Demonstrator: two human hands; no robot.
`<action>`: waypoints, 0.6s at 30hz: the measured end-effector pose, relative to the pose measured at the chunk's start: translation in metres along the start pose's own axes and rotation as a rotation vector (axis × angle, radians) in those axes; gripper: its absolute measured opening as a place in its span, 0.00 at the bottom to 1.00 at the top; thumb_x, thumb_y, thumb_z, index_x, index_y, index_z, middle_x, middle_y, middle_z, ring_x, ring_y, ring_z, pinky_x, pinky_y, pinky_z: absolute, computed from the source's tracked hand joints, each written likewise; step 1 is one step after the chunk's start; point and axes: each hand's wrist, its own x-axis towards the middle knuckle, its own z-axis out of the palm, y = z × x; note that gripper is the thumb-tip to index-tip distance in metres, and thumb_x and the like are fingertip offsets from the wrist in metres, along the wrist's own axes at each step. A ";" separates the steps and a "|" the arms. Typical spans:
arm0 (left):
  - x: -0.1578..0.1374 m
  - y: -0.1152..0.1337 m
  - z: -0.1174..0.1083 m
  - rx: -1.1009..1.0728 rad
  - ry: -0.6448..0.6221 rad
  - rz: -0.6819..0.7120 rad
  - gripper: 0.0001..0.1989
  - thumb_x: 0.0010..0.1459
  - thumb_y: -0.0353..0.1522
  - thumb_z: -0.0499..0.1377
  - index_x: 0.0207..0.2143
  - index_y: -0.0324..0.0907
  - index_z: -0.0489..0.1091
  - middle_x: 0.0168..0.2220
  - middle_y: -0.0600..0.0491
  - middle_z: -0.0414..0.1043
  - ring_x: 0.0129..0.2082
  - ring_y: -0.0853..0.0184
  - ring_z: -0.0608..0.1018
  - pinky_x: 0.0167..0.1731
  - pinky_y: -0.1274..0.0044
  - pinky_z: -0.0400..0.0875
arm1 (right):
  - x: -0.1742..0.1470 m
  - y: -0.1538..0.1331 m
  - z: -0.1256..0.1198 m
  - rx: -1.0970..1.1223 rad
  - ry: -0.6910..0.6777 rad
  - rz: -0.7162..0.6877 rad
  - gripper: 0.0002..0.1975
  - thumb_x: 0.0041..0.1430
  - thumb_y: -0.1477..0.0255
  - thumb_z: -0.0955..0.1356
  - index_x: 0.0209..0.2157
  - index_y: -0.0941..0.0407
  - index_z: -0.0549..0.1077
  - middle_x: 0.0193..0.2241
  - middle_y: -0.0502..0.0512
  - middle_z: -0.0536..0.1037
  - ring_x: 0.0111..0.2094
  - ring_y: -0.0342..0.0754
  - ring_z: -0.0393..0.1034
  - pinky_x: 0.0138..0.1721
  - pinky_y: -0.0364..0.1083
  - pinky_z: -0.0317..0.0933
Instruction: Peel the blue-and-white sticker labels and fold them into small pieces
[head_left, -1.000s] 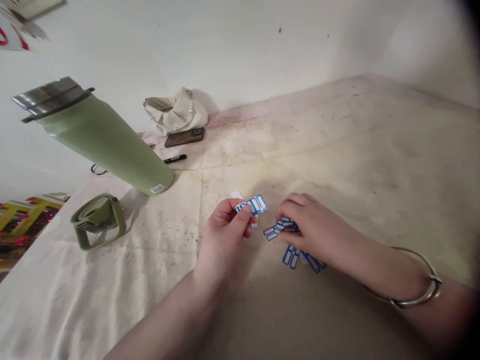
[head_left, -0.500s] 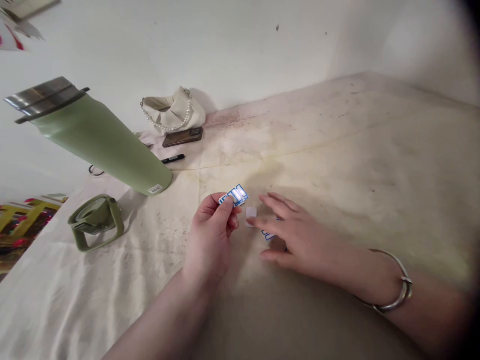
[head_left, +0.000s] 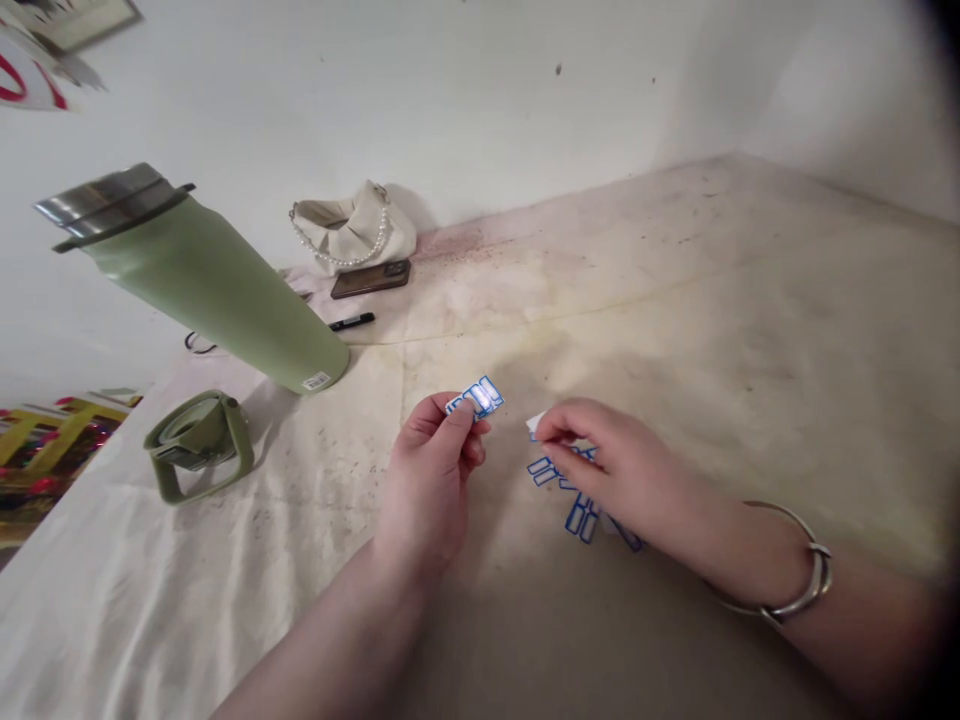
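Note:
Between the thumb and fingers of my left hand (head_left: 435, 475) is a small stack of blue-bordered white label stickers (head_left: 480, 396), tilted up to the right. To its right, my right hand (head_left: 619, 460) is closed in a pinch on a small white label piece (head_left: 535, 424), held just above the table. Below and partly under my right hand lie several loose blue-bordered labels (head_left: 582, 518) on the cloth, some of them hidden by the palm. A silver bangle (head_left: 814, 580) circles my right wrist.
A tall green tumbler (head_left: 225, 290) stands at the left, with its green handled lid (head_left: 199, 448) nearer me. Farther back are a black pen (head_left: 352, 321), a phone (head_left: 371, 279) and a cream handbag (head_left: 356, 228) by the wall. A stained pale cloth (head_left: 712, 330) covers the table.
My right hand's spread fingers have closed on the white piece, lifting it off the cloth and a little rightward. More of the loose labels now show. My left hand still holds its stack.

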 end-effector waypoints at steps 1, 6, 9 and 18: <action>0.000 0.000 0.000 0.004 -0.001 -0.004 0.08 0.54 0.35 0.60 0.30 0.40 0.66 0.24 0.56 0.67 0.21 0.78 0.63 0.22 0.83 0.57 | 0.000 -0.002 -0.002 0.064 0.030 0.079 0.03 0.57 0.73 0.63 0.32 0.54 0.68 0.31 0.52 0.74 0.32 0.46 0.70 0.32 0.44 0.64; -0.002 -0.003 0.001 -0.004 -0.019 -0.035 0.07 0.54 0.35 0.60 0.31 0.40 0.67 0.25 0.57 0.67 0.21 0.78 0.63 0.23 0.83 0.58 | -0.001 -0.008 -0.011 0.337 0.044 0.243 0.03 0.55 0.72 0.64 0.31 0.53 0.62 0.24 0.46 0.68 0.23 0.41 0.63 0.23 0.41 0.58; -0.002 -0.004 0.001 -0.012 -0.026 -0.044 0.07 0.54 0.35 0.60 0.31 0.40 0.67 0.24 0.57 0.67 0.21 0.78 0.63 0.23 0.84 0.58 | -0.001 -0.009 -0.013 0.424 0.023 0.238 0.06 0.56 0.74 0.62 0.37 0.53 0.62 0.25 0.46 0.67 0.25 0.42 0.64 0.26 0.42 0.60; -0.001 -0.005 0.000 -0.022 -0.024 -0.032 0.07 0.55 0.34 0.60 0.30 0.39 0.67 0.24 0.57 0.67 0.21 0.78 0.63 0.23 0.84 0.58 | -0.001 -0.001 -0.001 0.055 0.009 0.063 0.07 0.58 0.73 0.63 0.39 0.55 0.70 0.33 0.53 0.73 0.34 0.47 0.68 0.35 0.47 0.64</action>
